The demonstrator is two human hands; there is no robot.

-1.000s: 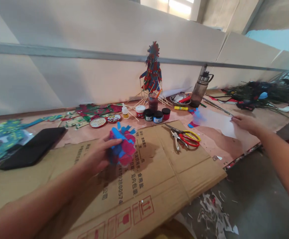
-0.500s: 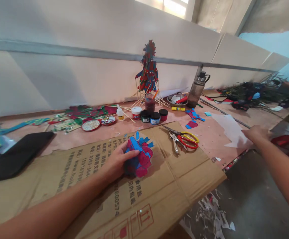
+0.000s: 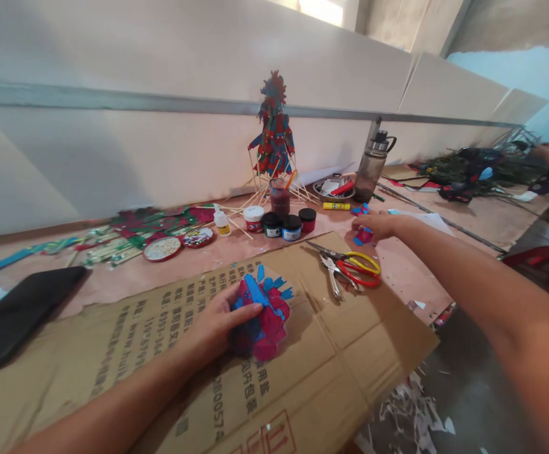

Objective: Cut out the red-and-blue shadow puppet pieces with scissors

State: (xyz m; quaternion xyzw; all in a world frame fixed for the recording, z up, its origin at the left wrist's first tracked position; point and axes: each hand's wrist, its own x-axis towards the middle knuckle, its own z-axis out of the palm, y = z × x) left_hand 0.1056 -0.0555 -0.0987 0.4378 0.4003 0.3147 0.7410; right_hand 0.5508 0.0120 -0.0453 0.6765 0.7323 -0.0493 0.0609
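Note:
My left hand is closed on a bunch of painted cutouts, magenta and bright blue, held just over the cardboard sheet. Its thumb lies across the front of the bunch. Over at the right, my right hand reaches down with fingers stretched above a small magenta and blue cutout. Whether the fingertips touch it I cannot tell. Another blue and magenta piece shows just behind those fingers. Scissors with yellow and red handles and metal hole-punch pliers lie on the cardboard between the hands.
Paint jars, a cup of dark liquid and a glue bottle stand behind the cardboard. A painted figure on sticks rises by the wall. A bottle stands right; a black phone-like slab lies left.
My right hand has moved left from the white paper to the small painted cutouts. My left hand keeps hold of its bunch. The view has shifted slightly.

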